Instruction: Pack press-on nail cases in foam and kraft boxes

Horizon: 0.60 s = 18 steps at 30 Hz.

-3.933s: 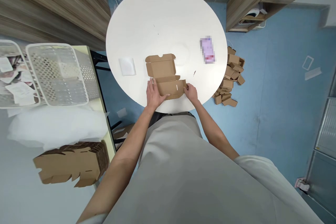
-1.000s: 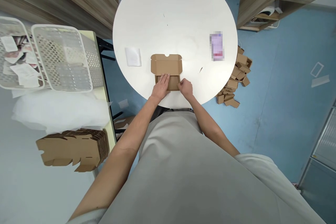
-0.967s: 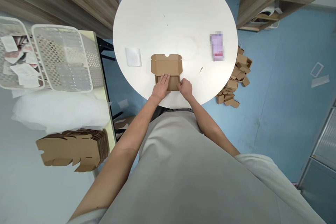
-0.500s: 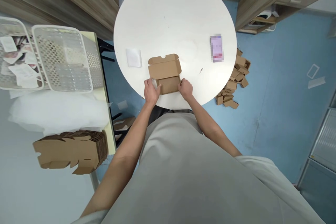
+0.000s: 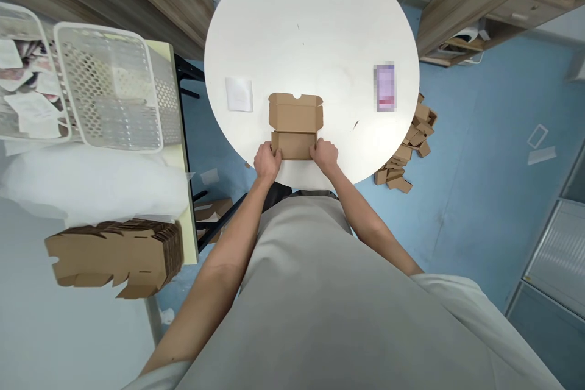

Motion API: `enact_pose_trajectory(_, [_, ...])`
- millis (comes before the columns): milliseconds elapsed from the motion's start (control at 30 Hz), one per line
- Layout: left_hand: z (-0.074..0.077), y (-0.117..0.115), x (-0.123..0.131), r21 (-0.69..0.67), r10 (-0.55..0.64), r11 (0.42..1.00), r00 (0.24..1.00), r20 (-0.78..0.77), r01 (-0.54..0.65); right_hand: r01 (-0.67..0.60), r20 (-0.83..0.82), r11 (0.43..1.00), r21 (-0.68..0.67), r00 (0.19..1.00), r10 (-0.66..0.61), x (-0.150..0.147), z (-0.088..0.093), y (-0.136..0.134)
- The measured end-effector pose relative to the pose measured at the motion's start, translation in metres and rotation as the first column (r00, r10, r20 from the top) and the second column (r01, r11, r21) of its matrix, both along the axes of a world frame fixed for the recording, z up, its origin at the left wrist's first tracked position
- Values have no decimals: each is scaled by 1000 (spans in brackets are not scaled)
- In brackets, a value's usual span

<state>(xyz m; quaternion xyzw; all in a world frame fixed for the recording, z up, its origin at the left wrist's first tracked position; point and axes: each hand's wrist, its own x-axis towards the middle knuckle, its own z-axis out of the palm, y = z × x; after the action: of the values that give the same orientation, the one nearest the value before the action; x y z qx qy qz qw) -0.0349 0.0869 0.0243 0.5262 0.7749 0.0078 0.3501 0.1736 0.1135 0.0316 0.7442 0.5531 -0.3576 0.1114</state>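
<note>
A brown cardboard box lies near the front edge of the round white table, its lid folded back and its shallow tray facing up. My left hand is closed on the left side wall of the box, thumb on the inside. At the opposite end, my right hand grips the right side wall in the same way. The fingers on the outer faces are partly hidden. To the left of the box lies a flat white square packet. A blurred pinkish-purple object is on the right of the table.
On the left, a side table bears white plastic baskets, a white wrapping bundle and a stack of flattened cardboard boxes. Folded cardboard boxes are heaped on the blue floor to the right.
The left side wall of the box now stands up in my left hand, and the white bit beside that hand no longer shows. The box sits straighter. The whole view has shifted slightly.
</note>
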Motion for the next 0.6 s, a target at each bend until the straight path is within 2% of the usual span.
enact_pose_trajectory(133, [1, 16, -8, -26, -40, 999, 998, -58, 38, -9, 40, 1000, -17, 999, 10, -9, 4, -4])
enact_pose_trajectory(367, [5, 49, -17, -108, -280, 956, 957, -73, 271, 139, 104, 990, -26, 985, -135, -39, -3, -7])
enact_pose_trajectory(600, [3, 73, -35, -89, -401, 913, 916, -20, 398, 236, 192, 971, -45, 956, -223, -59, 7, -12])
